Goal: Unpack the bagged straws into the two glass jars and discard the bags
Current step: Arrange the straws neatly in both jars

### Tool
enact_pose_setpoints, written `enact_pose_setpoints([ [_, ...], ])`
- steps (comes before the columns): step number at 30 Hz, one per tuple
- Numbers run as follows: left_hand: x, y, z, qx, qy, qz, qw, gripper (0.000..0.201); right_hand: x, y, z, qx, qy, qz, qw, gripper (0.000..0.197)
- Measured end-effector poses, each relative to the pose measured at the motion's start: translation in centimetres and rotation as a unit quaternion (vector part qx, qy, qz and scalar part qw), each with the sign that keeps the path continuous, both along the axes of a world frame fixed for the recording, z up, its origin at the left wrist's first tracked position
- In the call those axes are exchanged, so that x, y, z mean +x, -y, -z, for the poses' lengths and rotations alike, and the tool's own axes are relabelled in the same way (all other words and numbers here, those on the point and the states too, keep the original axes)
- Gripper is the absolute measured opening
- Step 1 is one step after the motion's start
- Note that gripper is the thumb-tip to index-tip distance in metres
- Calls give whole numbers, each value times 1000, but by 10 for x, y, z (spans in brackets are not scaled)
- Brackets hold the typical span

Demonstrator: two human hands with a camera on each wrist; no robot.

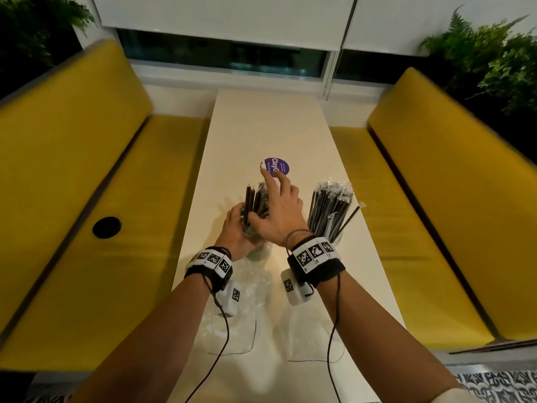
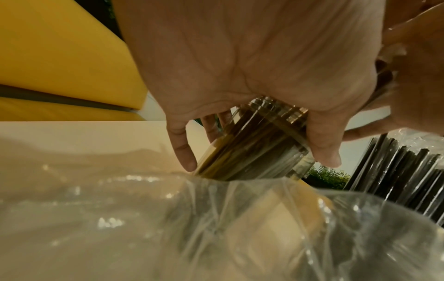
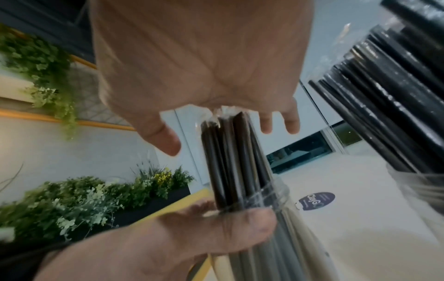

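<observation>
My left hand (image 1: 235, 228) grips the left glass jar (image 2: 259, 144), fingers and thumb curled round its wall; the jar tilts slightly. Several black wrapped straws (image 1: 251, 202) stand in it. My right hand (image 1: 279, 210) hovers over those straws (image 3: 230, 152) with fingers spread and straight, the palm at their tops, holding nothing. The right glass jar (image 1: 337, 239) stands apart on the table, packed with black straws (image 1: 331, 207). Two empty clear bags (image 1: 232, 318) (image 1: 313, 330) lie flat on the table under my forearms.
The narrow cream table (image 1: 267, 126) carries a round purple sticker (image 1: 276, 167) just beyond my hands. Yellow benches (image 1: 87, 170) (image 1: 436, 170) run along both sides, with a black round hole (image 1: 106, 227) in the left one. Plants stand in both far corners.
</observation>
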State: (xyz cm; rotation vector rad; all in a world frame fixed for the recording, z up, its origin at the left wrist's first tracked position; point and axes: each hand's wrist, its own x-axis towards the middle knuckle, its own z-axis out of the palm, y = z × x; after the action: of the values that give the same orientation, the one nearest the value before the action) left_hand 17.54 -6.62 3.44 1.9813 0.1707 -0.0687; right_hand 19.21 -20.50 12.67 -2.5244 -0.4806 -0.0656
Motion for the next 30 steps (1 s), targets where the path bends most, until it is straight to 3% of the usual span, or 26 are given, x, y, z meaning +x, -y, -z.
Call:
enact_pose_setpoints([
  [3,2,1,1,-16,-15,-17,1000,127,14,-6,-11,-15,80,-8,997,78],
  [5,4,2,2,-24,-17,-22,999,128,26,-13,-10,-13,68,-59,996,52],
  [7,5,1,3,-24,-16,-16,999,127,33,-19,-6,52,66,-90,992,21],
  [8,5,0,4,-21,-15,-13,1000,126,37,-20,-5,86,81,-76,990,15],
  [11,5,-2,8,-20,-2,-8,1000,122,32,-15,-6,166,117,17,979,24],
  [12,5,-2,10,-23,0,-8,1000,119,29,-15,-5,152,107,31,982,28],
  [15,9,-2,16,-30,4,-9,999,111,25,-18,3,-26,67,46,996,26],
  [17,10,-1,15,-36,7,-9,999,118,24,-20,2,-34,73,57,995,37],
  [22,8,-2,15,-38,2,-4,999,124,23,-13,13,-6,50,-6,999,44],
  [27,6,-2,13,-40,-10,-12,999,122,26,0,0,112,53,-8,992,52],
  [30,4,-3,9,-29,-9,-5,1000,119,28,3,1,1,47,-72,996,52],
])
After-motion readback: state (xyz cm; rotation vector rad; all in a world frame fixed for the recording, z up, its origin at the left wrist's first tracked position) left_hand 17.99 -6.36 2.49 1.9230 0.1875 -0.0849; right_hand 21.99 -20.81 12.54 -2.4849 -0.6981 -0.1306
